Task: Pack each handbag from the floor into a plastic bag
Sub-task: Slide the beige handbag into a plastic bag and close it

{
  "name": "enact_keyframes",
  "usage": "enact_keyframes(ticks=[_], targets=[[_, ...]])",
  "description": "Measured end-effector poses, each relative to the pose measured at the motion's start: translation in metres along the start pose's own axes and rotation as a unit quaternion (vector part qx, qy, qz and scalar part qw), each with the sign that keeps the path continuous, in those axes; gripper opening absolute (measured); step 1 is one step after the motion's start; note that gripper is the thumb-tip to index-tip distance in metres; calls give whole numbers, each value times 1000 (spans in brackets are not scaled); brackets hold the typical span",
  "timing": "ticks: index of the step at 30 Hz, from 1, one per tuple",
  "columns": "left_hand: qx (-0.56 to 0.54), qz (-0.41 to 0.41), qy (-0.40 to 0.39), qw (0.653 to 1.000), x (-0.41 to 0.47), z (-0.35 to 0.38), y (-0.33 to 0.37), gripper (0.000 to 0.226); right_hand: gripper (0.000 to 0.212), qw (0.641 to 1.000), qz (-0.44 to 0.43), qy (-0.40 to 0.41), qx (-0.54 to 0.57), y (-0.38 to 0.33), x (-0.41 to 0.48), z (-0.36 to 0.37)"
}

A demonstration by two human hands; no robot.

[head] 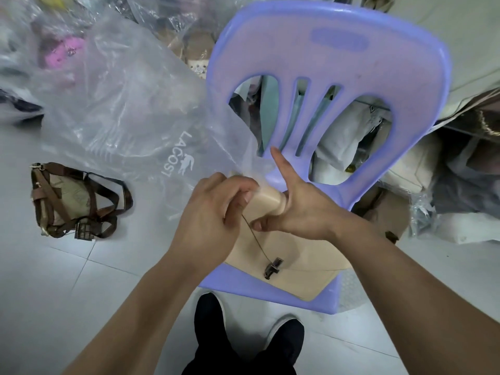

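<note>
Shoes are standing at the bottom centre on the tiled floor. The beige handbag is lying on the seat of the purple chair, lower centre, with its clasp facing up. The right hand is gripping the handbag's upper end, thumb in front and index finger pointing straight up. The left hand is clenching its fingers on the mouth of the clear plastic bag, right at that same end. The plastic bag is billowing up and left, with its printed logo showing. The brown handbag is lying on the floor at mid left, apart from the chair. Bagged goods are piling up along the top.
</note>
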State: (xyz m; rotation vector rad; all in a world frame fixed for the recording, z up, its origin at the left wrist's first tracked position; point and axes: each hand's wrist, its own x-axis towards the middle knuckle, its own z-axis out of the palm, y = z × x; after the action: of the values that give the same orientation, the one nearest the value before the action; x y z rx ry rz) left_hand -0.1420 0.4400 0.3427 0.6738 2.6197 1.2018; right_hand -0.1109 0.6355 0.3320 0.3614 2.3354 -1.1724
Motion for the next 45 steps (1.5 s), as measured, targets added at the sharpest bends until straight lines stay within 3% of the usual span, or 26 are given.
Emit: enact_keyframes(ticks=[5, 8, 11, 13, 14, 16, 18, 23, 25, 28, 32, 33, 36, 38, 40, 43, 45], targets=[[76, 80, -2, 994, -6, 4, -5, 19, 102, 999, -26, 25, 20, 6, 0, -5], [90, 66, 41, 993, -20, 6, -13, 22, 74, 996, -9, 42, 76, 14, -4, -11], [1, -79, 188, 979, -36, 10, -9, 19, 66, 994, 1, 48, 100, 20, -9, -15], [-128, -262, 271, 917, -35, 9, -14, 27, 64, 992, 7, 50, 118, 20, -13, -16], [-219, -347, 253, 876, -31, 7, -17, 39, 64, 991, 8, 50, 125, 20, -14, -17], [-389, -425, 160, 801, -22, 6, -23, 62, 64, 990, -1, 47, 136, 19, -14, -16], [-472, -415, 93, 772, -13, 6, -16, 65, 68, 983, -11, 65, 173, 20, -12, -12], [-449, -347, 149, 810, 4, 7, 2, 24, 78, 953, -40, 132, 271, 27, -9, 0], [-448, -319, 140, 823, 4, 9, 5, 19, 73, 950, -40, 123, 284, 31, -12, -1], [-482, -327, 119, 804, 3, 13, 10, 19, 58, 939, -43, 115, 320, 38, -16, -13], [-483, -303, 108, 814, 6, 14, 14, 25, 66, 829, 9, 130, 544, 43, -21, -30], [-482, -282, 96, 824, 6, 14, 15, 27, 61, 822, 19, 138, 552, 43, -20, -31], [-473, -244, 33, 846, 1, 9, 13, 30, 47, 848, 37, 171, 500, 34, -18, -29], [-484, -268, 7, 833, 1, 0, 3, 30, 33, 873, 34, 204, 442, 28, -16, -25], [-522, -307, -17, 795, 2, -8, -10, 32, 21, 878, 22, 223, 424, 22, -15, -21], [-576, -316, -34, 753, 4, -13, -19, 33, 31, 864, 28, 223, 450, 16, -15, -17], [-610, -293, -37, 736, 4, -11, -18, 33, 23, 844, 38, 229, 484, 15, -14, -18]])
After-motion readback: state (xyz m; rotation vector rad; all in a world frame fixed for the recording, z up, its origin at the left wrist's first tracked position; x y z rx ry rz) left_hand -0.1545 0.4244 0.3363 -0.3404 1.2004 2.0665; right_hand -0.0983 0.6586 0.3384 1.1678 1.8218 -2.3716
